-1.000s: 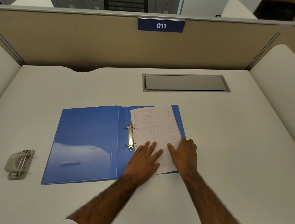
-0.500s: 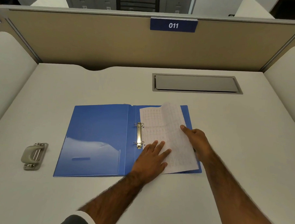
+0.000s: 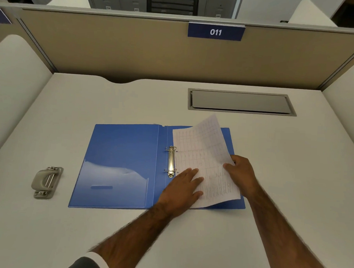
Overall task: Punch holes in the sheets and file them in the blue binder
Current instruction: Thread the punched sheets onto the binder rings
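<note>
The blue binder (image 3: 120, 161) lies open flat on the desk, its metal ring clip (image 3: 171, 161) near the spine. White gridded sheets (image 3: 203, 153) rest on the binder's right half. My left hand (image 3: 182, 189) lies flat with spread fingers on the lower left part of the sheets. My right hand (image 3: 241, 173) grips the right edge of the top sheet and holds it lifted, its far corner raised off the stack. A grey hole punch (image 3: 46, 181) sits on the desk to the left of the binder.
A grey cable hatch (image 3: 241, 101) is set into the white desk (image 3: 291, 179) behind the binder. A beige partition (image 3: 135, 51) with a blue "011" label (image 3: 216, 31) closes off the back. White side panels flank the desk.
My right hand slid from flat on the sheets to their right edge and lifted the top sheet, whose far corner now rises higher. My left hand stayed pressed down.
</note>
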